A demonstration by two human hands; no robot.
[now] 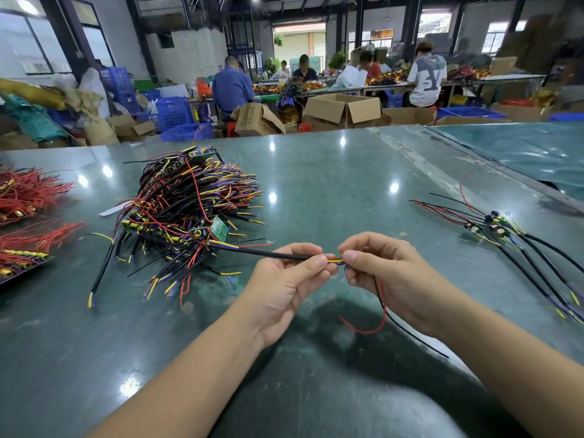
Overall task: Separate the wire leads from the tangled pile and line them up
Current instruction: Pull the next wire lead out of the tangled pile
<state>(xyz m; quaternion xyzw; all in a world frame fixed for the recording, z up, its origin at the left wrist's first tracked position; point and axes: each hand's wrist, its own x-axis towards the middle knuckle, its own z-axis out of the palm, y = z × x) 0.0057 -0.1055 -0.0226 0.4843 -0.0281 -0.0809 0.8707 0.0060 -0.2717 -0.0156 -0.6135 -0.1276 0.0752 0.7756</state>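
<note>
The green table (331, 184) runs wide, bare between the tangled pile (192, 216) at centre-left and the lined-up leads (521, 248) at right; red wire bundles (28, 216) crowd its left edge. Beyond the far edge, blue crates (173, 113) and open cardboard boxes (346, 110) stand on the floor, contents unclear. Near centre, the left hand (284, 286) pinches a black lead (268, 251) running out of the pile; the right hand (388, 276) pinches its yellow and blue tips, with red and black wires hanging below.
</note>
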